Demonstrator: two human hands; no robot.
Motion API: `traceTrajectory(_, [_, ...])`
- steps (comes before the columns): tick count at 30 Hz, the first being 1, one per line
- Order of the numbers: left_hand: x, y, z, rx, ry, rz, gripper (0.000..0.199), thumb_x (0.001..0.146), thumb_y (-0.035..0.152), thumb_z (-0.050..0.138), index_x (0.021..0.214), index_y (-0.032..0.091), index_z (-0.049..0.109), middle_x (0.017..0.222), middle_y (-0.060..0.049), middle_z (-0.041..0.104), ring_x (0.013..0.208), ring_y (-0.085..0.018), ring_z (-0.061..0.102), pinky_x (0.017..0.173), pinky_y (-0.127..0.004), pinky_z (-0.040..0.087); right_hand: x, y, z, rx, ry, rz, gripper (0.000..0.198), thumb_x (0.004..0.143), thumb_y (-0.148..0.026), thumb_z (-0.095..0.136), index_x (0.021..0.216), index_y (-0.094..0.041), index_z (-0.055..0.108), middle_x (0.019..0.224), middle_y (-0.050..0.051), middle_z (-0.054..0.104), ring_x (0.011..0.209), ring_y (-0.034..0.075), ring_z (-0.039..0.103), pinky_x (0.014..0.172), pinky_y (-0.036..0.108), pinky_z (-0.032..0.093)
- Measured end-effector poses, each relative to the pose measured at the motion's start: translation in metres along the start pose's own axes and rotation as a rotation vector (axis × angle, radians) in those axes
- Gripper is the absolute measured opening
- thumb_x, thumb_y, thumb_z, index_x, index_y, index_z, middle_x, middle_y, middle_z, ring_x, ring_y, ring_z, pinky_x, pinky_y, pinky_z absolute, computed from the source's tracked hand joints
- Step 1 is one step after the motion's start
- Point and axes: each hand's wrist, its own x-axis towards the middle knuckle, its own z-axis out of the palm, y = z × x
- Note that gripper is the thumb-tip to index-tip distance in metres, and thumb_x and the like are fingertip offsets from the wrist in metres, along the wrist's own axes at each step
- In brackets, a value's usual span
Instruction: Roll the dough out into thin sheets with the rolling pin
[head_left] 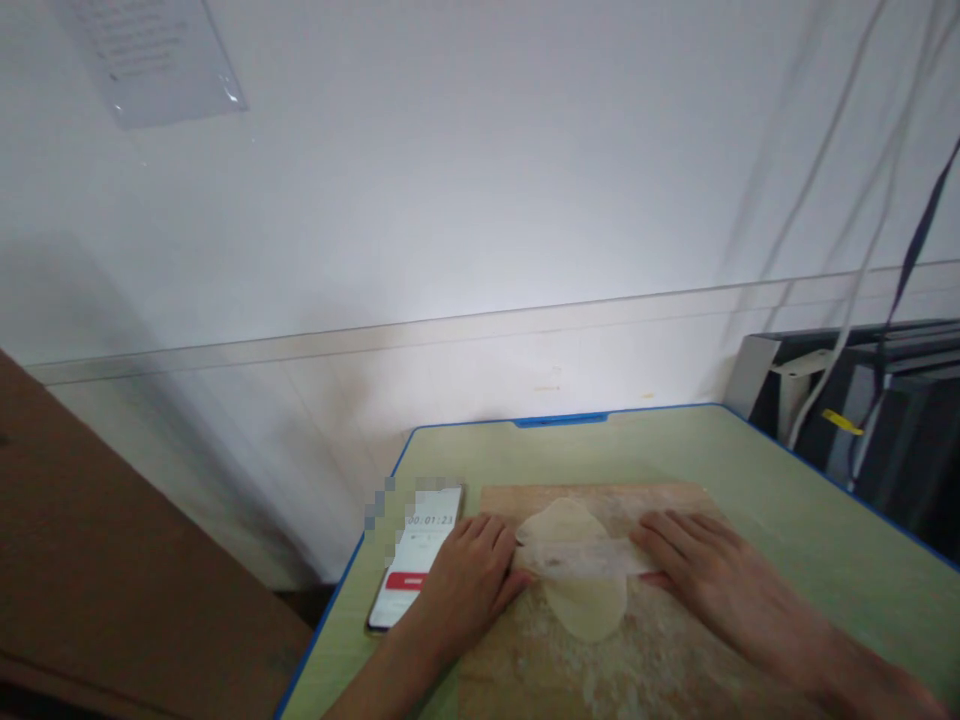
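My right forearm (832,650) lies nearest, reaching towards thinly flattened dough (591,612).
My left hand (478,562) and right hand (694,562) each curl partly closed over an end of the pale, blurred rolling pin (589,560), which crosses the dough on the floured board (517,675). The dough is already a thin sheet; I'd judge the rolling well along, though how much is left I cannot tell. The pin's long axis runs left to right; the dough's longer axis points away from me, far end leaning slightly left.
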Motion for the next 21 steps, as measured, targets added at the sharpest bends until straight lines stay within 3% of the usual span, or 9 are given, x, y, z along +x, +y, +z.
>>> traceTrajectory(2, [0.002, 0.009, -0.002, 0.004, -0.025, -0.020, 0.021, 0.086, 0.036, 0.050, 0.088, 0.015, 0.055, 0.093, -0.009, 0.060, 0.089, -0.026, 0.055, 0.077, -0.040, 0.045, 0.006, 0.019, 0.002, 0.134, -0.104, 0.013, 0.036, 0.093, -0.026, 0.024, 0.095, -0.018, 0.059, 0.094, 0.009, 0.065, 0.085, 0.021, 0.060, 0.074, 0.038, 0.047])
traceTrajectory(6, [0.009, 0.022, -0.004, 0.003, -0.075, -0.054, 0.019, 0.087, 0.033, 0.047, 0.088, 0.015, 0.054, 0.088, -0.009, 0.061, 0.082, -0.027, 0.057, 0.071, -0.041, 0.046, 0.018, 0.039, 0.003, 0.408, -0.316, 0.070, 0.025, 0.088, -0.037, 0.040, 0.088, -0.021, 0.059, 0.089, 0.005, 0.063, 0.079, 0.019, 0.060, 0.069, 0.033, 0.048])
traceTrajectory(10, [0.016, 0.019, -0.003, -0.027, -0.094, -0.047, 0.024, 0.089, 0.035, 0.041, 0.086, 0.016, 0.054, 0.086, -0.008, 0.061, 0.079, -0.025, 0.058, 0.070, -0.037, 0.046, 0.019, 0.038, 0.011, 0.446, -0.277, 0.136, 0.031, 0.088, -0.042, 0.037, 0.085, -0.021, 0.060, 0.085, 0.006, 0.065, 0.076, 0.020, 0.061, 0.066, 0.033, 0.049])
traceTrajectory(14, [0.017, 0.012, 0.000, -0.068, -0.088, -0.023, 0.025, 0.091, 0.036, 0.037, 0.086, 0.017, 0.053, 0.088, -0.006, 0.061, 0.081, -0.022, 0.058, 0.071, -0.033, 0.046, 0.017, 0.033, 0.026, 0.383, -0.175, 0.225, 0.039, 0.090, -0.041, 0.032, 0.104, -0.017, 0.060, 0.106, 0.010, 0.064, 0.094, 0.023, 0.061, 0.077, 0.039, 0.050])
traceTrajectory(21, [0.016, 0.012, 0.001, -0.110, -0.100, -0.020, 0.030, 0.090, 0.045, 0.038, 0.086, 0.018, 0.051, 0.088, -0.006, 0.061, 0.080, -0.023, 0.057, 0.070, -0.034, 0.044, 0.016, 0.030, 0.031, 0.347, -0.281, 0.269, 0.041, 0.092, -0.038, 0.029, 0.115, -0.021, 0.057, 0.120, 0.006, 0.058, 0.109, 0.022, 0.053, 0.089, 0.044, 0.045])
